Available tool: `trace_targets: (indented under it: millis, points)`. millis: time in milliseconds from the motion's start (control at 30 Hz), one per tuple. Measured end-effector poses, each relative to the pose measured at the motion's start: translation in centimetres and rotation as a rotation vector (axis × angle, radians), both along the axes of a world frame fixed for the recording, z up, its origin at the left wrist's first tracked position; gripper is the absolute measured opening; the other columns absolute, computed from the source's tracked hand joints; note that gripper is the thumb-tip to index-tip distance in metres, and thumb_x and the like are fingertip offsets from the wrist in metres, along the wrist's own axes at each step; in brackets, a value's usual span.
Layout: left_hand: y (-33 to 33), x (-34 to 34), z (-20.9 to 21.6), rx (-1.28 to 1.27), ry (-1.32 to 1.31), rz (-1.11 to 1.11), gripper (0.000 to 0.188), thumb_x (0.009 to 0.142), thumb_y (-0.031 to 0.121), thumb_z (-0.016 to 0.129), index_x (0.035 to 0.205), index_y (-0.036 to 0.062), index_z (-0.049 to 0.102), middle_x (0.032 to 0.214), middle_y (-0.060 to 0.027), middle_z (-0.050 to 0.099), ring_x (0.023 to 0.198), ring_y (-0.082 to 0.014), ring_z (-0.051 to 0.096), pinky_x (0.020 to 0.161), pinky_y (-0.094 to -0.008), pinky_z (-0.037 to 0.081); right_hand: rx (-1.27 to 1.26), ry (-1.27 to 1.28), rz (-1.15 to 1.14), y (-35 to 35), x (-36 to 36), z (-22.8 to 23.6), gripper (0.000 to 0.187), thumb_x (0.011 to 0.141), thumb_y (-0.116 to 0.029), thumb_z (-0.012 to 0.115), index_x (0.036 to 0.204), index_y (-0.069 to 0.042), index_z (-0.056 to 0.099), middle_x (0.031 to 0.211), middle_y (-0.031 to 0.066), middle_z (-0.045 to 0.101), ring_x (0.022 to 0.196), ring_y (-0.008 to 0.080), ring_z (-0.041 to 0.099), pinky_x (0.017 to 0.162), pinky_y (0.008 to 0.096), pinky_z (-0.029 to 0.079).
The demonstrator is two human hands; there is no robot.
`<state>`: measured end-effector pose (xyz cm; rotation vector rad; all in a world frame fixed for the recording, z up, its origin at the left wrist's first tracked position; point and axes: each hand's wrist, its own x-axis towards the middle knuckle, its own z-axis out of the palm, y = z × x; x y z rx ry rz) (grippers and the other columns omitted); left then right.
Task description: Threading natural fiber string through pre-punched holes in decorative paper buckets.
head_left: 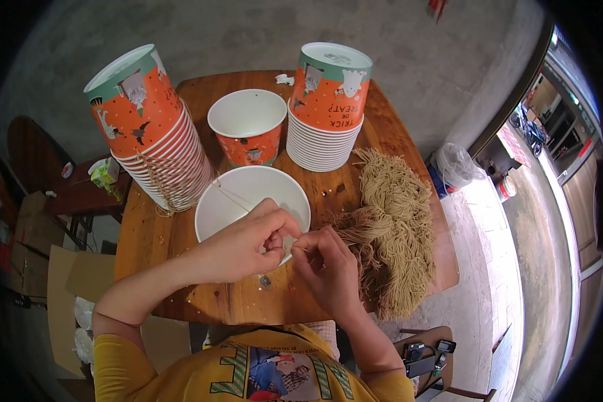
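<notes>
My left hand (264,241) and my right hand (326,264) meet over the near right rim of a white-lined paper bucket (214,204). Both have their fingertips pinched together on a thin tan cord (231,196), whose strand crosses the bucket's mouth; its end between my fingers is barely visible. Beyond it stands another orange printed bucket (248,146), mouth up. A tall upside-down stack of such buckets (137,107) leans at the left, with cords hanging along its side. At the right lies a thick bundle of tan cords (400,234), beside my right hand.
A second upside-down bucket stack (323,137) stands at the back right of the wooden table (201,295). A bagged bin (451,167) is on the floor to the right. A chair (427,358) holding small dark devices stands near right; an open cardboard box (70,295) sits left.
</notes>
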<state>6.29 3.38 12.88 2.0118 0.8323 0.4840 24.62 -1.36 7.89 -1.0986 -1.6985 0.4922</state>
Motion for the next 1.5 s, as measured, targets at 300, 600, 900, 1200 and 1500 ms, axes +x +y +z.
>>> trace_targets:
  millis: [300, 600, 900, 1200, 1500]
  points:
    - [-0.6, 0.3, -0.3, 0.288, 0.038, 0.054, 0.015, 0.081, 0.001, 0.057, 0.093, 0.0041, 0.048, 0.096, -0.0104, 0.044, 0.077, -0.0243, 0.054, 0.067, -0.0339, 0.046, 0.041, 0.001, -0.026, -0.3, -0.7, -0.3, 0.017, 0.080, -0.001, 0.070, 0.088, -0.007, 0.057, 0.075, 0.0018, 0.052, 0.055, 0.0080, 0.048, 0.050, 0.0231, 0.042]
    - [-1.4, 0.8, 0.2, 0.030, -0.004, 0.208, 0.013, 0.083, 0.002, 0.058, 0.090, 0.0022, 0.047, 0.076, -0.0101, 0.054, 0.069, -0.0224, 0.056, 0.063, -0.0342, 0.047, 0.101, -0.084, -0.028, -0.4, -0.6, -0.6, 0.026, 0.074, -0.002, 0.071, 0.091, -0.010, 0.053, 0.080, 0.0059, 0.055, 0.069, 0.0241, 0.058, 0.058, 0.0343, 0.048]
    - [-1.1, 0.7, -1.4, -0.065, -0.208, 0.177, 0.013, 0.083, -0.001, 0.058, 0.089, 0.0033, 0.047, 0.075, -0.0010, 0.049, 0.068, -0.0093, 0.045, 0.062, -0.0265, 0.042, 0.079, -0.036, -0.036, -0.7, -0.6, -0.7, 0.025, 0.075, -0.001, 0.071, 0.090, -0.009, 0.053, 0.079, 0.0064, 0.053, 0.066, 0.0219, 0.056, 0.057, 0.0322, 0.047]
    - [-0.9, 0.8, -0.7, 0.011, -0.149, 0.113, 0.019, 0.082, -0.002, 0.059, 0.096, 0.0060, 0.049, 0.080, -0.0004, 0.050, 0.073, -0.0105, 0.049, 0.067, -0.0267, 0.044, -0.127, 0.247, 0.012, -0.6, -0.6, -1.3, 0.011, 0.087, -0.003, 0.065, 0.090, -0.004, 0.054, 0.081, 0.0054, 0.053, 0.064, 0.0125, 0.053, 0.058, 0.0249, 0.045]
    - [-0.2, 0.6, -1.7, -0.129, -0.257, 0.073, 0.033, 0.086, -0.002, 0.058, 0.115, 0.0062, 0.047, 0.086, 0.0006, 0.054, 0.081, -0.0083, 0.051, 0.076, -0.0255, 0.043, -0.071, 0.146, -0.065, -0.6, -0.5, -1.1, 0.012, 0.087, -0.003, 0.064, 0.095, -0.004, 0.056, 0.084, 0.0077, 0.057, 0.064, 0.0160, 0.054, 0.058, 0.0267, 0.045]
